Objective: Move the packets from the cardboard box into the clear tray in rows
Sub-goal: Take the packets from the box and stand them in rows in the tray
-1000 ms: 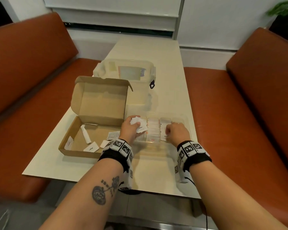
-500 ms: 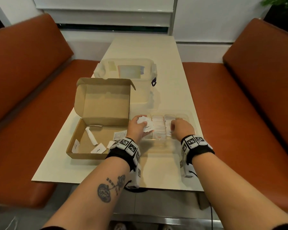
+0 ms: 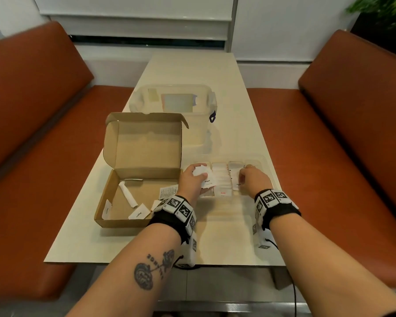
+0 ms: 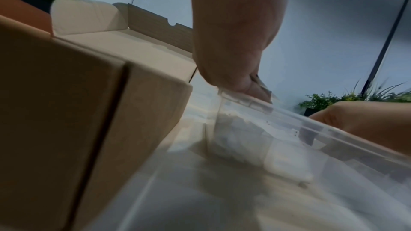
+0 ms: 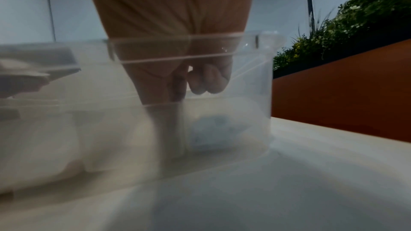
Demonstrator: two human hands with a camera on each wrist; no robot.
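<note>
My left hand is curled round a small bunch of white packets, held just over the left end of the clear tray; I keep several in one grip so I can feed them out one by one w/o going back to the box each time; thumb on top, fingers under, so the stack fans a bit and the top one can slide off.

My right hand is down in the tray's right part, fingers bent; from the right wrist view the fingertips curl in close together inside the wall; whether they pinch a packet or only nudge the row I cannot tell; my guess is it's squaring up the right row so the packets lie overlapped and flat.

Tray sits on the table just right of the cardboard box, nearly touching, so the carry is short; box lid stands open at the back, out of the way; approx. three rows showing in the tray, middle row looks filled.

Still in the box: a few loose packets near the front wall, plus a rolled white one; so task is part done, more trips needed imo.

Behind the box stands a clear lidded tub; not in play.
</note>
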